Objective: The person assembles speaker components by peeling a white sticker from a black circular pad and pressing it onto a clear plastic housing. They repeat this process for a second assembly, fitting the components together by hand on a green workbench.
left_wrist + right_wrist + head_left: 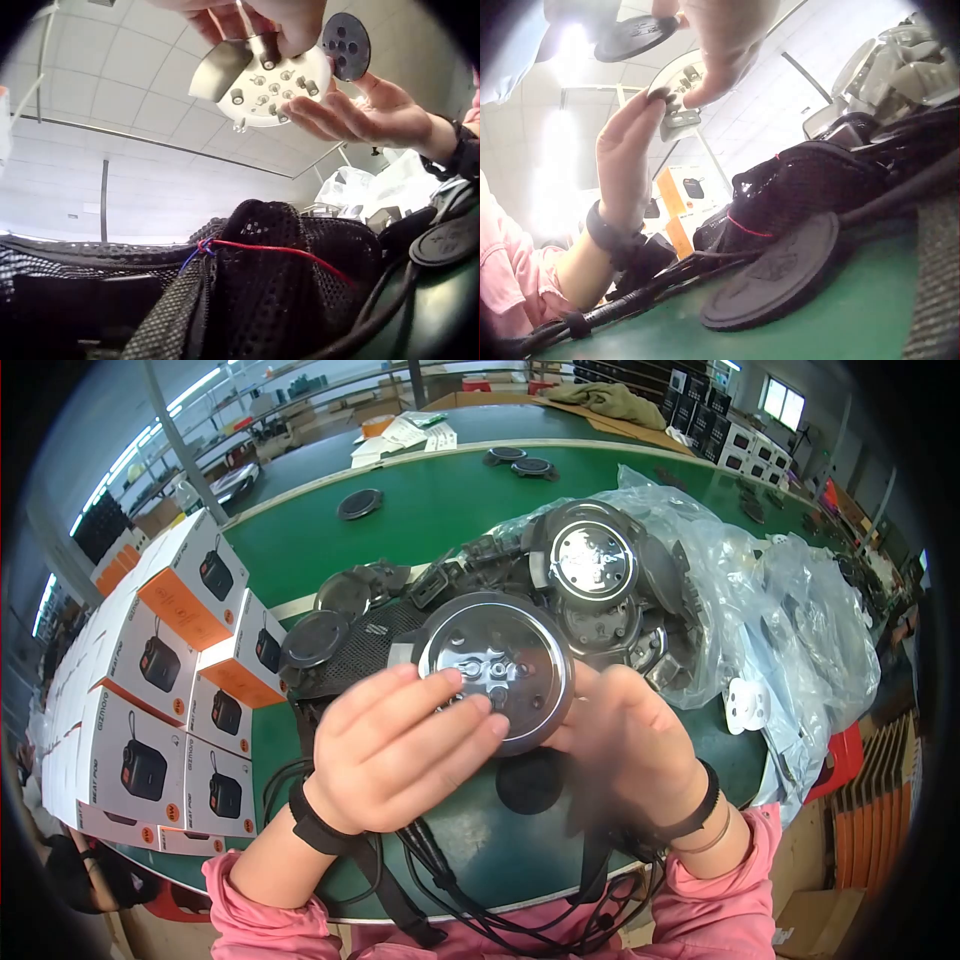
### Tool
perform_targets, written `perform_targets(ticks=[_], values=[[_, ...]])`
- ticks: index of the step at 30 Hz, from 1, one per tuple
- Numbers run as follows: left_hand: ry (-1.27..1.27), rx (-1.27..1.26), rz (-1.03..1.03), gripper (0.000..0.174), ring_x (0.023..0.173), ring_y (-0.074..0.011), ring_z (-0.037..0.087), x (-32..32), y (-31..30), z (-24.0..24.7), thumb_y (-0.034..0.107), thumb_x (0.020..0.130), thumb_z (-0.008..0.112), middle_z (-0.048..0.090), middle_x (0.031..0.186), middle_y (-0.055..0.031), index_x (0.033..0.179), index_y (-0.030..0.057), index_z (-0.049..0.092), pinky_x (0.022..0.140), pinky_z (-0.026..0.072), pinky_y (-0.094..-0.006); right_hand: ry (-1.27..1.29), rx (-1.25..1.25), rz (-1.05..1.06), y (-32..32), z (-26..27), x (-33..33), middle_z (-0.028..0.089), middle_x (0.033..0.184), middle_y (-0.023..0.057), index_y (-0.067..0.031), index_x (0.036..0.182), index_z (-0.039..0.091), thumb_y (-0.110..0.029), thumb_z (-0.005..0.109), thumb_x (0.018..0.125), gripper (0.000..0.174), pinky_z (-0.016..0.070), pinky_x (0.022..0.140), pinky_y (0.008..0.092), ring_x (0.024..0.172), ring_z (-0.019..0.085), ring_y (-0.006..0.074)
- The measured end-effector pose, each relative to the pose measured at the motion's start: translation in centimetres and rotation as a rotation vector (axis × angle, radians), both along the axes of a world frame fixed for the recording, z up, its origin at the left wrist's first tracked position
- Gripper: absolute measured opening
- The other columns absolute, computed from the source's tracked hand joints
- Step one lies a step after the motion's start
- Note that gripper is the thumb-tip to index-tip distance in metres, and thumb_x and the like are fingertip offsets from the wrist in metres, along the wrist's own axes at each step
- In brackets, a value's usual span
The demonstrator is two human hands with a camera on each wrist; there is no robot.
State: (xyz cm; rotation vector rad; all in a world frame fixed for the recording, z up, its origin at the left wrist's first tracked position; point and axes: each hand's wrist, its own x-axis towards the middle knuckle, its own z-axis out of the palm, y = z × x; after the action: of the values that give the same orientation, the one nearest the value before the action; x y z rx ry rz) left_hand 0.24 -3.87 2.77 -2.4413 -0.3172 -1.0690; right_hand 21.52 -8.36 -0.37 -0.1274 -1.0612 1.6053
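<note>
My left hand [410, 745] grips a round translucent plastic cover [500, 625], its fingers laid across the shiny face. Posts and small sockets on the cover's underside [274, 88] show in the left wrist view. Fingers of my right hand [640, 735] reach the cover's right edge from below. That hand also pinches a thin black disc [346, 46] with several round marks, apart from the cover; in the head view it is a dark blur. Another black disc [780, 274] lies below the hands, on the green table.
White and orange speaker boxes [130, 750] are stacked at the left. Ahead lies a pile of similar plastic covers [595, 555] beside crumpled clear bags [790, 620]. Black mesh fabric [255, 292] and dark cables [440, 870] lie close below the hands. Loose covers [360, 504] sit farther back.
</note>
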Motion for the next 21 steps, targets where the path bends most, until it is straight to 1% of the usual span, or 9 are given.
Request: perform_targets(ticks=[5, 7, 9, 11, 12, 15, 16, 19, 21], values=[[0.112, -0.004, -0.093, 0.021, 0.103, -0.0248, 0.054, -0.1, 0.3, 0.3, 0.008, 0.070, 0.060, 0.060, 0.095, -0.0002, 0.090, 0.0123, 0.065, 0.096, 0.0351, -0.0389, -0.099, -0.151, -0.061, -0.4, 0.2, 0.1, 0.043, 0.111, 0.0060, -0.0014, 0.098, 0.051, -0.006, 0.046, 0.089, 0.012, 0.0361, 0.088, 0.0297, 0.102, 0.045, 0.0148], [0.174, -0.305, -0.142, 0.023, 0.107, -0.0287, 0.052, -0.4, 0.1, 1.3, 0.009, 0.074, 0.050, 0.060, 0.099, -0.0016, 0.092, 0.0102, 0.065, 0.100, 0.0295, -0.0421, -0.167, -0.089, -0.087, -0.4, 0.3, 0.2, 0.043, 0.109, 0.0047, -0.0013, 0.098, 0.051, -0.006, 0.046, 0.089, 0.011, 0.0363, 0.087, 0.0280, 0.101, 0.045, 0.0130], [-0.030, -0.405, -0.238, 0.032, 0.116, -0.0305, 0.044, -0.6, 0.7, 0.8, 0.020, 0.078, 0.045, 0.055, 0.110, -0.0126, 0.101, 0.0050, 0.062, 0.101, 0.0246, -0.0414, -0.265, -0.047, -0.118, -0.5, 0.2, 0.2, 0.042, 0.108, 0.0041, -0.0014, 0.098, 0.051, -0.004, 0.046, 0.088, 0.011, 0.0360, 0.086, 0.0265, 0.100, 0.044, 0.0122], [-0.334, -0.582, -0.156, 0.045, 0.112, -0.0337, 0.045, 0.0, 0.2, 1.3, 0.014, 0.063, 0.057, 0.052, 0.113, -0.0154, 0.106, 0.0003, 0.058, 0.098, 0.0293, -0.0394, -0.347, 0.016, -0.121, -0.6, 0.3, 0.3, 0.041, 0.109, 0.0042, -0.0012, 0.098, 0.050, -0.004, 0.047, 0.088, 0.011, 0.0358, 0.087, 0.0268, 0.101, 0.043, 0.0124], [-0.393, -0.832, -0.129, 0.054, 0.113, -0.0303, 0.043, 0.0, 0.1, 1.1, 0.017, 0.062, 0.063, 0.046, 0.118, -0.0180, 0.112, -0.0014, 0.052, 0.092, 0.0352, -0.0371, -0.425, 0.081, -0.131, -0.5, 0.3, 0.2, 0.040, 0.111, 0.0044, -0.0010, 0.098, 0.050, -0.003, 0.048, 0.088, 0.011, 0.0357, 0.087, 0.0272, 0.101, 0.043, 0.0126], [-0.440, -1.772, -0.275, 0.032, 0.092, -0.0099, 0.052, -0.3, -0.7, 1.3, 0.007, 0.079, 0.059, 0.053, 0.108, -0.0084, 0.109, -0.0034, 0.053, 0.075, 0.0434, -0.0228, -0.415, 0.087, -0.108, -0.7, 0.5, -0.1, 0.038, 0.114, 0.0053, -0.0013, 0.099, 0.050, -0.003, 0.048, 0.087, 0.013, 0.0349, 0.089, 0.0277, 0.104, 0.042, 0.0136], [-0.513, -1.844, -0.312, 0.022, 0.085, -0.0045, 0.051, -0.1, -1.1, 1.5, 0.004, 0.084, 0.053, 0.055, 0.099, -0.0029, 0.105, -0.0043, 0.054, 0.073, 0.0428, -0.0190, -0.415, 0.087, -0.103, -0.7, 0.5, -0.2, 0.038, 0.114, 0.0053, -0.0013, 0.099, 0.050, -0.003, 0.048, 0.087, 0.013, 0.0349, 0.089, 0.0277, 0.104, 0.042, 0.0136], [-0.475, -1.762, -0.275, 0.022, 0.087, -0.0093, 0.053, -0.1, -1.1, 1.4, 0.004, 0.083, 0.052, 0.058, 0.094, -0.0043, 0.103, -0.0037, 0.055, 0.077, 0.0418, -0.0220, -0.387, 0.063, -0.119, -0.8, 0.6, -0.2, 0.036, 0.118, 0.0081, -0.0014, 0.098, 0.052, -0.001, 0.051, 0.084, 0.014, 0.0340, 0.090, 0.0282, 0.106, 0.041, 0.0156], [-0.498, -1.690, -0.245, 0.020, 0.084, -0.0083, 0.052, -0.2, -0.7, 0.9, 0.004, 0.082, 0.054, 0.056, 0.091, -0.0031, 0.101, -0.0029, 0.056, 0.074, 0.0419, -0.0216, -0.549, 0.302, -0.460, -0.7, 0.7, -0.2, 0.035, 0.120, 0.0113, -0.0008, 0.093, 0.054, 0.000, 0.055, 0.080, 0.014, 0.0327, 0.091, 0.0279, 0.109, 0.040, 0.0181]])
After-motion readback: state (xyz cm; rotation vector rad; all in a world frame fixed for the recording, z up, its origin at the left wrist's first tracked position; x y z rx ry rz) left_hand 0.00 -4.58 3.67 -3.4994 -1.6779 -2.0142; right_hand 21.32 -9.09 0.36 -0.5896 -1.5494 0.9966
